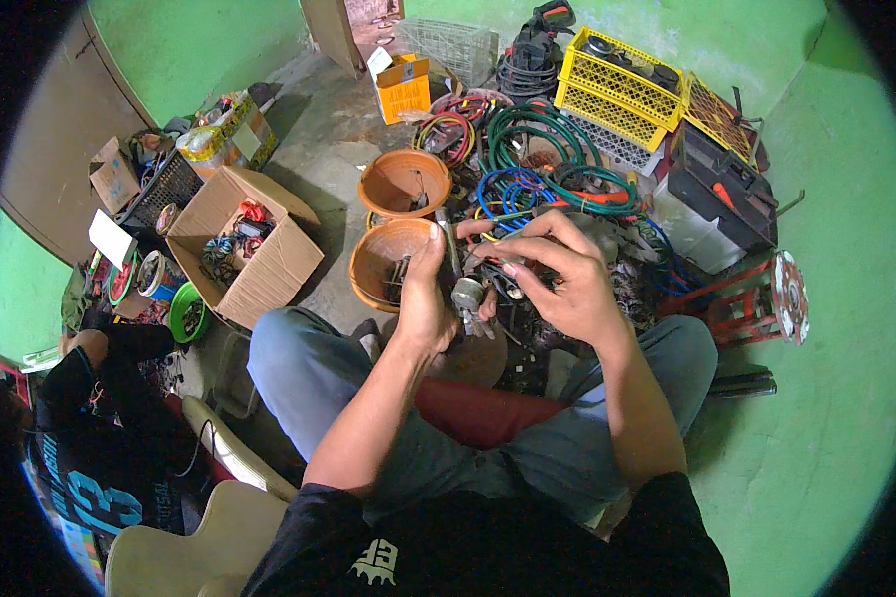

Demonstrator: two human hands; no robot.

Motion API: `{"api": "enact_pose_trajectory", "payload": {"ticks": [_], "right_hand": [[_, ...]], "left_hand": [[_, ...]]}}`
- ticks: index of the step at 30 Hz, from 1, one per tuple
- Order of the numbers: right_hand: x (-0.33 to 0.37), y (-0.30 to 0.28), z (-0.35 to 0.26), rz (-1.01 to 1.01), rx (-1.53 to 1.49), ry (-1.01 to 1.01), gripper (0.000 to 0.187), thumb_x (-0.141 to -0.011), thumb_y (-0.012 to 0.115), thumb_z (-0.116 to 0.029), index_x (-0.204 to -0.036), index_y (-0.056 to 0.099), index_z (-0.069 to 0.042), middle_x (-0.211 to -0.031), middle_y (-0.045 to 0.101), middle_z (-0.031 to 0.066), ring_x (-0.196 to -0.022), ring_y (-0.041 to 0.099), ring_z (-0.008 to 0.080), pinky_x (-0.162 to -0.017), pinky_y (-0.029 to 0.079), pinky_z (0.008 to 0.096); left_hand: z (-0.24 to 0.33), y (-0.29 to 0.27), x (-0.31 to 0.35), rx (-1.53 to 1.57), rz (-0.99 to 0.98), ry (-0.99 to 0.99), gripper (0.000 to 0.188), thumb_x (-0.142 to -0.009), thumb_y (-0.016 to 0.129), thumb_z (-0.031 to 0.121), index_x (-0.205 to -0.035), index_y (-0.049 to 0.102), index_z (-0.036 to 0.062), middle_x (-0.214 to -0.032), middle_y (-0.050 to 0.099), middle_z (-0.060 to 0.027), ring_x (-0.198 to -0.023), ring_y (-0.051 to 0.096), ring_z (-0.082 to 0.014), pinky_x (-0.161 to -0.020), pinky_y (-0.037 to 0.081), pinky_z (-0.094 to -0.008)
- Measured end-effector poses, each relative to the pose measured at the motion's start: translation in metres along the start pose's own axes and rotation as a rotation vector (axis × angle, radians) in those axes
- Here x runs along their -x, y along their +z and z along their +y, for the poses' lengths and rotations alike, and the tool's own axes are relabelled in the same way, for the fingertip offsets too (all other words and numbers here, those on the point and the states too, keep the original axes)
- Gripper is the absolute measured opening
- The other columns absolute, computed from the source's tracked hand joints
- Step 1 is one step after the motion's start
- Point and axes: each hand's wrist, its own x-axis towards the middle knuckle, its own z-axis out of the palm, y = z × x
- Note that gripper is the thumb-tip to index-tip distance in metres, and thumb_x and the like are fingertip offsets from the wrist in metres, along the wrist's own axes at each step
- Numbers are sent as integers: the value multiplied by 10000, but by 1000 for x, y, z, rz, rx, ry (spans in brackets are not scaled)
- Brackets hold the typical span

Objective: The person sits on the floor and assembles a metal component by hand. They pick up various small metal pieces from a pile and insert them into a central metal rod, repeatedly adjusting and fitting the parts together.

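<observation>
Between my knees, my left hand (426,303) is closed around a metal part, with the thumb pointing up along its side. The part shows a grey round metal cylinder (466,292) at its lower end and a dark rod (450,244) standing up from it. To its right, my right hand (577,284) has thumb and fingertips brought together close to the part. What those fingertips pinch is too small and partly hidden to make out. Dark and white wires (505,283) lie just below the fingers.
Two orange-brown pots (373,261) stand ahead, left of centre. A cardboard box (279,267) of cables sits further left. Coiled hoses (538,134), yellow crates (617,95), a black toolbox (722,189) and a red stool (757,303) lie right. Another person (100,438) sits at left.
</observation>
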Motion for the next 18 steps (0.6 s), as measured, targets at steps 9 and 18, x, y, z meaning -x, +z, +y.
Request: {"api": "enact_pose_trajectory", "payload": {"ticks": [9, 18], "right_hand": [[3, 11, 1, -35, -25, -64, 222, -779, 754, 8, -991, 732, -56, -1000, 645, 79, -929, 668, 251, -803, 548, 362], [3, 10, 3, -40, -86, -14, 125, -837, 709, -2, -962, 707, -9, -975, 685, 127, -911, 693, 271, -792, 553, 355]], "left_hand": [[1, 7, 3, -21, -50, -18, 676, -1028, 406, 541, -1358, 489, -43, -1078, 661, -123, -675, 644, -159, -469, 529, -288], [4, 4, 2, -65, -65, -69, 593, -1048, 388, 504, -1274, 558, -17, -943, 667, -118, -557, 626, -160, -426, 506, -280]]}}
